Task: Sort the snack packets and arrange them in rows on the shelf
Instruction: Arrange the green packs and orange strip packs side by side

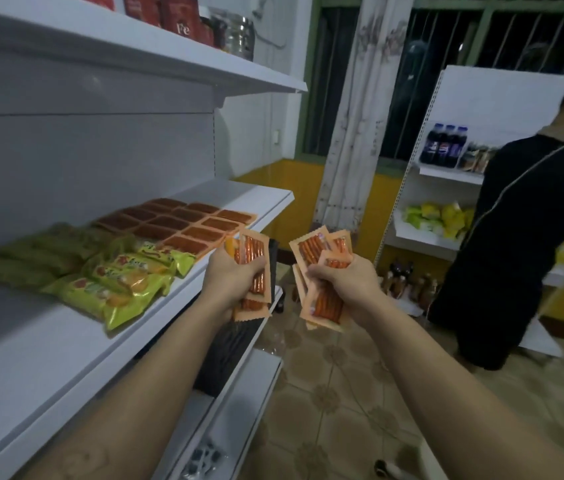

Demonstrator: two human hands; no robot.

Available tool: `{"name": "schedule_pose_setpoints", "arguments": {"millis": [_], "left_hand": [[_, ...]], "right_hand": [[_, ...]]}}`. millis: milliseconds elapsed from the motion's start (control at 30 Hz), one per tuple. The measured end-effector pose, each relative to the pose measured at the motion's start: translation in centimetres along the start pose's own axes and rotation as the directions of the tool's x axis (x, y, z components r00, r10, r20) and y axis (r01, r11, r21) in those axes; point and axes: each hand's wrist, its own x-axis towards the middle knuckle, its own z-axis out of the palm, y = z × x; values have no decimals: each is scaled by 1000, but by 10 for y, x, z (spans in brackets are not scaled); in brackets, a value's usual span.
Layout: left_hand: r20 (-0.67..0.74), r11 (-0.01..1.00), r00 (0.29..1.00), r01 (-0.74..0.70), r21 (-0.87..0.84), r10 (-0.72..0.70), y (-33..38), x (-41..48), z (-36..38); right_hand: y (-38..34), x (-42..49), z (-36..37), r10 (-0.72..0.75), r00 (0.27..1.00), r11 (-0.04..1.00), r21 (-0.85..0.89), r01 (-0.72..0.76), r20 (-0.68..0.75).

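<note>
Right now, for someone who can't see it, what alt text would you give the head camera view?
The left hand and right hand each grip a bunch of orange packets beside a white shelf, where similar packets lie in rows next to green packets. A person in black stands at another shelf.

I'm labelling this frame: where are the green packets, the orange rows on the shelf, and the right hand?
green packets (117, 289): head view, front of a wrapper.
orange rows (169, 222): head view, a middle packet.
right hand (344, 276): head view, its back.
</note>
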Motion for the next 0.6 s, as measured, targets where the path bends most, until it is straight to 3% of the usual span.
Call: {"name": "schedule_pose_setpoints", "arguments": {"millis": [367,600], "left_hand": [[-65,998,996,51,-32,-53,2,160,64],[-239,998,970,56,13,-52,-3,241,80]], "right_hand": [[-16,182,28,31,994,999,41,-35,103],[-17,301,67,-34,951,993,120,-3,306]]}}
